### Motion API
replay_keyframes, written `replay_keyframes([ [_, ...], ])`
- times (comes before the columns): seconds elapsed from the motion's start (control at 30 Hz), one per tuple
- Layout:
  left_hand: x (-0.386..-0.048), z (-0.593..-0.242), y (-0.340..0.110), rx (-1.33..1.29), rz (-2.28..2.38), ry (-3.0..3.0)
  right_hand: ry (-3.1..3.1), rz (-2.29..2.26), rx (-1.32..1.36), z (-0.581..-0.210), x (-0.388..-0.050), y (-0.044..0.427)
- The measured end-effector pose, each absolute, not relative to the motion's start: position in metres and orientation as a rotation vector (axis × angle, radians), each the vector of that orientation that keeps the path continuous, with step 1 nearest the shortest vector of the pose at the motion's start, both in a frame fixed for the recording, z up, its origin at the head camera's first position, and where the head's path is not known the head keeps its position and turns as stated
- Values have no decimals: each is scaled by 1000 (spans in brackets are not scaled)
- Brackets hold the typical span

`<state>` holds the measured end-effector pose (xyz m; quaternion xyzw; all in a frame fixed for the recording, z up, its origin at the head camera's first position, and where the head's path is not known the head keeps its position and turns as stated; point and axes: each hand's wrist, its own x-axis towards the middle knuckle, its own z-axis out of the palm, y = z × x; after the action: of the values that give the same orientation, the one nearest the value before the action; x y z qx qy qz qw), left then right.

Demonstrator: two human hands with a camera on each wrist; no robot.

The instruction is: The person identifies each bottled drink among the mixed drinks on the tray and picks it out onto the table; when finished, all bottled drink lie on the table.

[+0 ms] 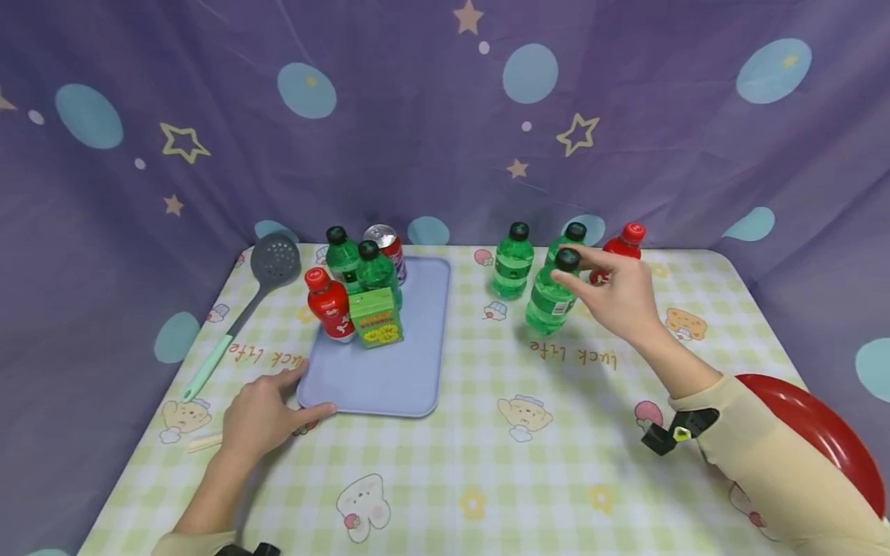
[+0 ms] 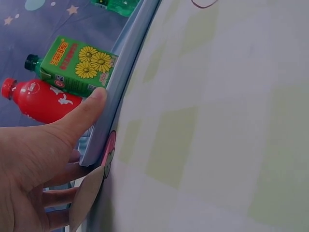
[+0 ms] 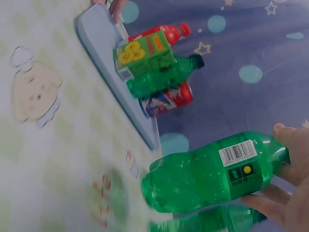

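My right hand (image 1: 615, 289) pinches a green soda bottle (image 1: 551, 303) by its black-capped neck. The bottle leans a little, and its base seems just above the cloth. Behind it are two more green bottles, one (image 1: 513, 266) to the left and one (image 1: 572, 234) partly hidden, plus a red bottle (image 1: 626, 241) partly covered by my hand. My left hand (image 1: 260, 417) touches the near-left corner of a blue tray (image 1: 410, 386), thumb and forefinger spread along its edges. The tray carries a red bottle (image 1: 330, 305), a green drink carton (image 1: 376, 318), two green bottles (image 1: 378, 272) and a can (image 1: 386, 245).
A slotted skimmer (image 1: 276, 262) with a mint handle lies left of the tray. A red plate (image 1: 813, 417) is at the right edge, partly beneath my right forearm. The checked tablecloth (image 1: 445, 463) ends at a purple curtain (image 1: 417, 154) behind.
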<state>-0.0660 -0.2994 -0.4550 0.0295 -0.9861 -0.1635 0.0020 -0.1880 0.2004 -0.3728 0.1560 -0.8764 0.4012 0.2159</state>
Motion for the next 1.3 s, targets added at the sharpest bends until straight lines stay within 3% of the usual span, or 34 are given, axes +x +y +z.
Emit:
replay_keyframes([
  [0.83, -67, -454, -297, 71, -487, -3079, -2409, 948, 65, -360, -183, 298],
  [1.3, -67, -454, -297, 71, -503, -3067, -2489, 902, -140, -363, -203, 336],
])
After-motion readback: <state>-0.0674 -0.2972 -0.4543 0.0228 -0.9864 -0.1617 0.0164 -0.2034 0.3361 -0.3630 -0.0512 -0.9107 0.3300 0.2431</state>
